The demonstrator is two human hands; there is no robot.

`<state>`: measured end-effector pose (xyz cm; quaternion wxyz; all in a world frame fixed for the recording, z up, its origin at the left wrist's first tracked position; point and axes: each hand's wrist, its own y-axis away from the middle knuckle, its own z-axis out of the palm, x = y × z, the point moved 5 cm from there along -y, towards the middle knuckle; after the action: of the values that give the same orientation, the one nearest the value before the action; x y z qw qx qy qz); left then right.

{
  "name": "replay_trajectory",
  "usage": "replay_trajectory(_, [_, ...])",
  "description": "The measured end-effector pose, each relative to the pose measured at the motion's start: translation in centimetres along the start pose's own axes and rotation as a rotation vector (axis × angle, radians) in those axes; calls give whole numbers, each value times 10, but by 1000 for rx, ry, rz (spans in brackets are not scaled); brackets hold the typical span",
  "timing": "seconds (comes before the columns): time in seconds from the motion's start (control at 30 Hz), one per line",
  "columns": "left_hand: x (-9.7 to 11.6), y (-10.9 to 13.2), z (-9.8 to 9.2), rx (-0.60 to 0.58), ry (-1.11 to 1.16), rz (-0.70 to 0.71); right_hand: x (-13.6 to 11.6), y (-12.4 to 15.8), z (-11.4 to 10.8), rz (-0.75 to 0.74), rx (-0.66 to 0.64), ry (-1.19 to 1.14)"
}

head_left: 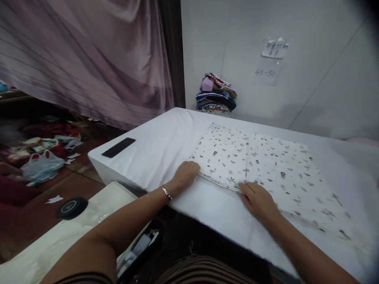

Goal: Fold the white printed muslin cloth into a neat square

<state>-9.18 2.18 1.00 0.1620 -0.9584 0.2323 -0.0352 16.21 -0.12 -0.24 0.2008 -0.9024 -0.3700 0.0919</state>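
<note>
A white cloth (275,169) printed with small plants and animals lies folded in layers on the white-covered table (154,154). My left hand (186,174) is closed on its near left corner, fingers curled at the edge. Farther right, my right hand (257,196) grips the same near edge close to a vertical crease, with the thumb below and the fingers on top. The layered edge between the two hands sags slightly. From the right hand the cloth stretches on toward the right side of the table.
A black flat object (119,147) lies at the table's left corner. Folded clothes (217,94) are stacked by the wall, under paper signs (274,49). A pinkish curtain (118,59) hangs at left. Plastic bags (43,165) lie on the floor, and a round black object (72,208) rests on a cream surface.
</note>
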Motion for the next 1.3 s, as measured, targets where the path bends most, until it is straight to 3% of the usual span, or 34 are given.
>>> replay_trajectory(0.23, [-21, -1, 0, 8, 144, 25, -7, -7, 4, -29, -88, -52])
replay_trajectory(0.47, [-18, 12, -9, 55, 346, 30, -7, -6, 4, -11, -68, -63])
replay_trajectory(0.87, [-30, 17, -15, -9, 221, 107, -6, -4, 5, -24, -54, -70])
replay_trajectory(1.13, [-44, 27, -16, 0, 45, -82, -6, -3, 8, -43, -66, -59])
replay_trajectory(1.3, [-52, 28, -11, -9, 64, -213, -8, -4, 5, -43, -44, -64])
